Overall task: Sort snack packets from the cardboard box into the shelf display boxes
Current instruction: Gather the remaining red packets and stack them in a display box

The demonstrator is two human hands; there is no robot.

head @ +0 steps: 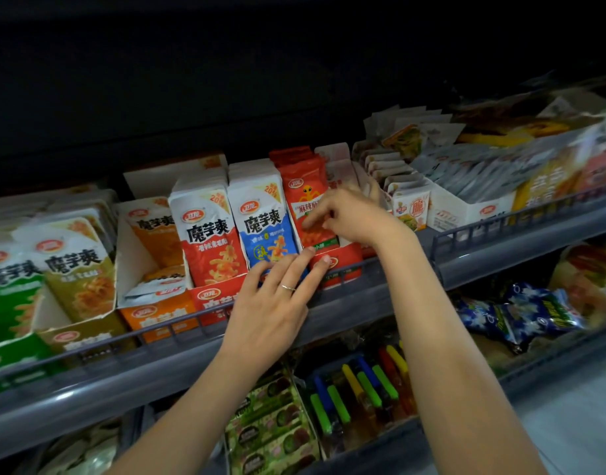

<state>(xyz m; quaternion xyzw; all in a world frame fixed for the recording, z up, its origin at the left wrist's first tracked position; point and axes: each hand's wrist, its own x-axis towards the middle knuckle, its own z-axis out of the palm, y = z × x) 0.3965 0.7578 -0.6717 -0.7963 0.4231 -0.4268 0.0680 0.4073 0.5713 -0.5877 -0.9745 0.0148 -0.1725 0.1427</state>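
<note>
Dim grey shelving (123,382) is filling my view, its front rail fencing in a row of display boxes. My left hand (277,296) is lying flat, fingers straight and spread, fingertips pressing on the blue packet (264,231) and the red display box (342,260). My right hand (349,217) is touching the front red packet (303,197), which is standing in that box, with bent fingers; whether they are gripping it, I cannot tell.
</note>
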